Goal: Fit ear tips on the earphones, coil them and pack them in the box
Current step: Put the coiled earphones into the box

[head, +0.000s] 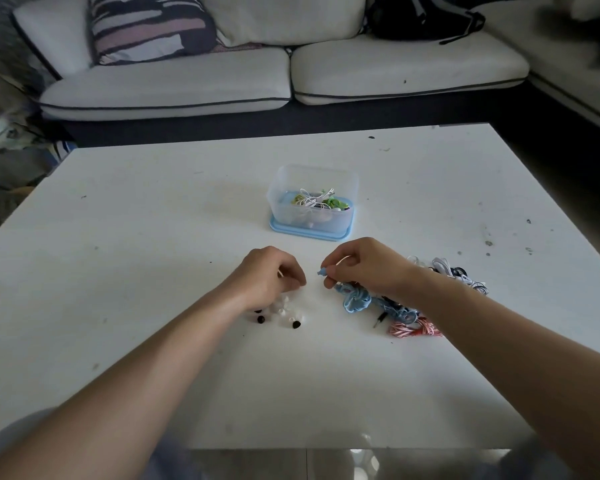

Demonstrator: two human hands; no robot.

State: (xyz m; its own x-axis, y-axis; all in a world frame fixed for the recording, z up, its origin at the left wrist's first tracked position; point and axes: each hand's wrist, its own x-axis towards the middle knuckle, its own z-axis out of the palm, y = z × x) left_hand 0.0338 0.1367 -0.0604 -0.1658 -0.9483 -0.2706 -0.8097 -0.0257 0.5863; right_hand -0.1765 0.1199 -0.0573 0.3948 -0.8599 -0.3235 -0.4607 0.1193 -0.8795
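Observation:
My right hand (364, 266) pinches a light blue earbud (322, 271) between thumb and fingers; its blue cable (355, 301) trails in a loose bundle on the table below the wrist. My left hand (269, 275) rests with fingers curled over a small pile of loose ear tips (284, 315), white and black; whether it holds one I cannot tell. A clear plastic box (312, 202) standing on its blue lid lies beyond both hands and holds coiled white and green earphones.
More tangled earphones lie to the right: a red-and-white cable (414, 329) and a white and black heap (454, 273). The white table (153, 237) ends near my lap. A white sofa (222, 81) with a striped cushion stands behind it.

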